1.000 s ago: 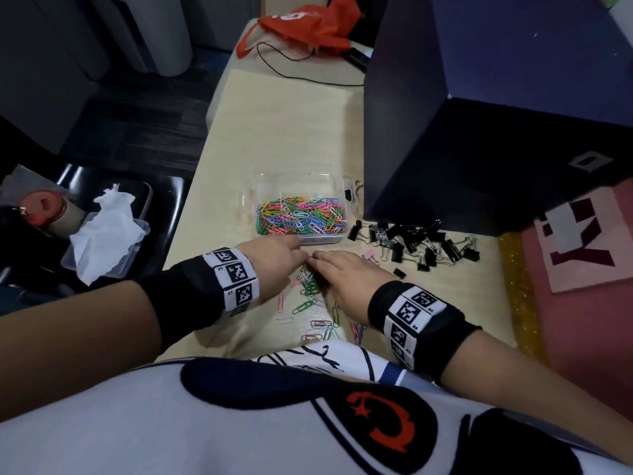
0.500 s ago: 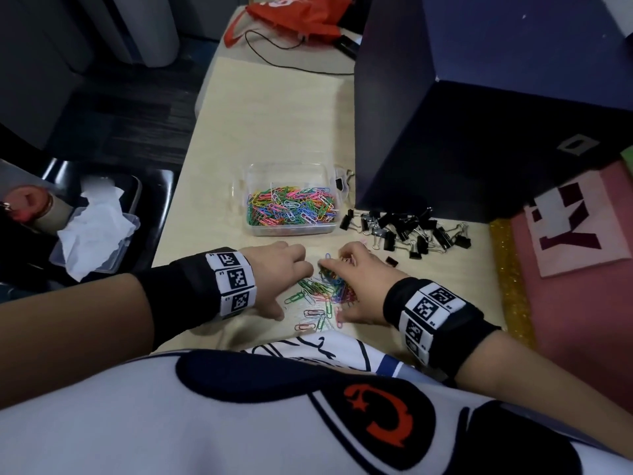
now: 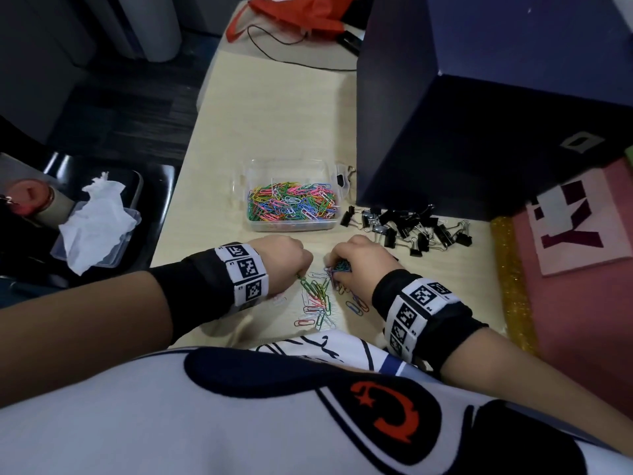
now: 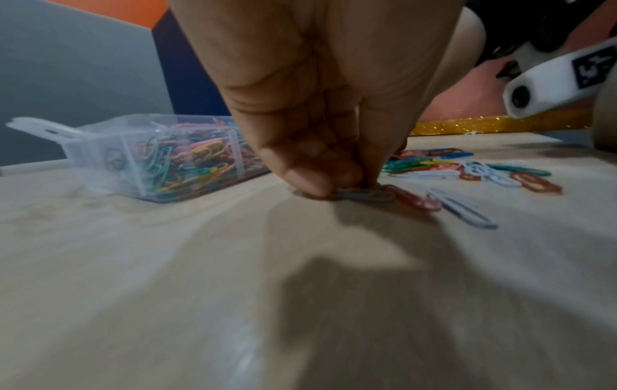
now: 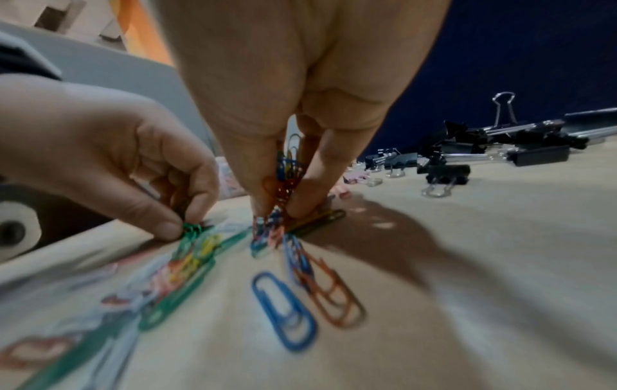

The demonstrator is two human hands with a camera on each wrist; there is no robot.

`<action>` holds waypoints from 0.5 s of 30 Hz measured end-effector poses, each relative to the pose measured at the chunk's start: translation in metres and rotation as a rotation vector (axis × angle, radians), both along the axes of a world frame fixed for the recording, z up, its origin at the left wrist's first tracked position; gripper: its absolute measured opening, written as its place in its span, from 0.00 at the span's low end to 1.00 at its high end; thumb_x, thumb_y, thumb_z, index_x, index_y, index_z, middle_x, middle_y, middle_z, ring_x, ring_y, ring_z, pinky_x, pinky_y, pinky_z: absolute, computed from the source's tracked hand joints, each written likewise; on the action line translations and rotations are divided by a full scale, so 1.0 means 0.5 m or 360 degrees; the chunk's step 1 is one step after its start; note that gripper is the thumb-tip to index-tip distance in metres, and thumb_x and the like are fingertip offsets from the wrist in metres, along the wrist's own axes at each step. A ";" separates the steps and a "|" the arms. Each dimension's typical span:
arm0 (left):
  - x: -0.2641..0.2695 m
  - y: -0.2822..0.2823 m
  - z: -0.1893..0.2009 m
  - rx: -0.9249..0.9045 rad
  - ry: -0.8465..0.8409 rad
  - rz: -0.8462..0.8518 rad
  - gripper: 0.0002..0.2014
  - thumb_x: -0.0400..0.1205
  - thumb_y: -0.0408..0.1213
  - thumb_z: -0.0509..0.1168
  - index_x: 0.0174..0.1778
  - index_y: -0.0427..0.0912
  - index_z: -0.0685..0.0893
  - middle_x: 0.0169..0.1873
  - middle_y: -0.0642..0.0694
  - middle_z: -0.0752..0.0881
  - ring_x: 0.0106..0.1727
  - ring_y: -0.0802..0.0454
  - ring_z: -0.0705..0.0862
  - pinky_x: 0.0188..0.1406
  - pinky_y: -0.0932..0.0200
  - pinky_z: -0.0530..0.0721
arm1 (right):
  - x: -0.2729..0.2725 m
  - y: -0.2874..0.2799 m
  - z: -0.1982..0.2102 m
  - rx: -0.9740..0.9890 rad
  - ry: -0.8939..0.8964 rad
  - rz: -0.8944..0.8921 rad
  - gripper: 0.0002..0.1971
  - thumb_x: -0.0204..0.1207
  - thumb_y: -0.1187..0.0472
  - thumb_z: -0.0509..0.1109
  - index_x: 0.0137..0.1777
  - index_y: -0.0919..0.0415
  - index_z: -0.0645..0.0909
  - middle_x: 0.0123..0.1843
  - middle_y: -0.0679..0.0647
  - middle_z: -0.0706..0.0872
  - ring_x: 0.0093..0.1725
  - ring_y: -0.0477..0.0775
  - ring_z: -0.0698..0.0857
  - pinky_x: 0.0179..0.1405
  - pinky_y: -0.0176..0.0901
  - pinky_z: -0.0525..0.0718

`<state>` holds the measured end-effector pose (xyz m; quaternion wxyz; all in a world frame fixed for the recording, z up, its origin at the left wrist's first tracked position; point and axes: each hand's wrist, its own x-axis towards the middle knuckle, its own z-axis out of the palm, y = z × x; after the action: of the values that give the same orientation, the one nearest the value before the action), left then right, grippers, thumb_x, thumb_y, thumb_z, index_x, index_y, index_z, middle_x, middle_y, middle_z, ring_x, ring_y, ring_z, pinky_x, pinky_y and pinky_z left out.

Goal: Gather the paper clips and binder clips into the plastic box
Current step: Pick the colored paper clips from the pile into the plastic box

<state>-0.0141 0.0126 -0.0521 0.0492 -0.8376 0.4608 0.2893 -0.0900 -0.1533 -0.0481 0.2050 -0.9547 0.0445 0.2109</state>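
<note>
- Coloured wire paper clips (image 3: 317,298): loose scatter on the pale wooden table (image 3: 274,114), between both hands, near the table's front edge.
- Clear plastic box (image 3: 291,200): just beyond the hands, partly filled with coloured clips.
- Black binder clips (image 3: 407,226): piled right of the box, against a dark blue box (image 3: 479,114).
- Left hand (image 3: 284,260): fingers curled, thumb and fingertips pinching clips against the table.
- Right hand (image 3: 359,265): thumb and fingers pinching a bunched cluster of clips (image 5: 284,179).
</note>
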 end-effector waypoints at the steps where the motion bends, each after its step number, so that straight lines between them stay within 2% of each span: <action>1: 0.003 0.002 0.001 -0.0015 0.0015 0.0016 0.08 0.81 0.36 0.60 0.53 0.47 0.80 0.52 0.45 0.82 0.53 0.42 0.82 0.50 0.52 0.81 | 0.006 0.000 0.005 0.0007 -0.0005 -0.0008 0.08 0.76 0.59 0.72 0.54 0.51 0.83 0.56 0.52 0.77 0.57 0.53 0.80 0.60 0.39 0.76; 6: 0.027 0.015 0.031 -0.0222 -0.0007 0.0123 0.08 0.80 0.38 0.61 0.52 0.48 0.82 0.52 0.47 0.83 0.53 0.47 0.81 0.51 0.56 0.78 | 0.047 0.007 0.041 0.0031 -0.0050 0.0030 0.05 0.73 0.58 0.75 0.48 0.52 0.85 0.51 0.49 0.78 0.54 0.52 0.80 0.50 0.33 0.70; 10: 0.066 0.030 0.072 -0.0466 -0.0090 0.0338 0.09 0.79 0.37 0.65 0.53 0.45 0.84 0.51 0.46 0.84 0.54 0.45 0.82 0.52 0.57 0.75 | 0.093 0.017 0.074 0.0142 -0.0219 -0.0105 0.05 0.71 0.58 0.76 0.46 0.50 0.86 0.50 0.48 0.82 0.52 0.52 0.82 0.51 0.36 0.76; 13: 0.099 0.039 0.091 -0.0599 -0.0207 0.0488 0.09 0.77 0.37 0.67 0.53 0.44 0.86 0.50 0.44 0.85 0.53 0.43 0.83 0.52 0.56 0.76 | 0.125 0.025 0.087 0.0204 -0.0341 -0.0213 0.10 0.72 0.55 0.76 0.53 0.49 0.85 0.51 0.48 0.79 0.54 0.50 0.81 0.52 0.34 0.73; 15: 0.116 0.042 0.090 -0.0599 -0.0258 0.0565 0.11 0.78 0.39 0.67 0.55 0.45 0.85 0.51 0.43 0.85 0.55 0.42 0.82 0.55 0.55 0.76 | 0.142 0.029 0.091 0.0193 -0.0298 -0.0218 0.20 0.73 0.51 0.75 0.65 0.49 0.80 0.60 0.51 0.81 0.61 0.52 0.80 0.59 0.37 0.74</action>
<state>0.0441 0.0335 -0.0072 -0.1220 -0.9201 0.3469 0.1346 -0.0192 -0.1386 -0.0027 0.2796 -0.9508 0.0774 0.1088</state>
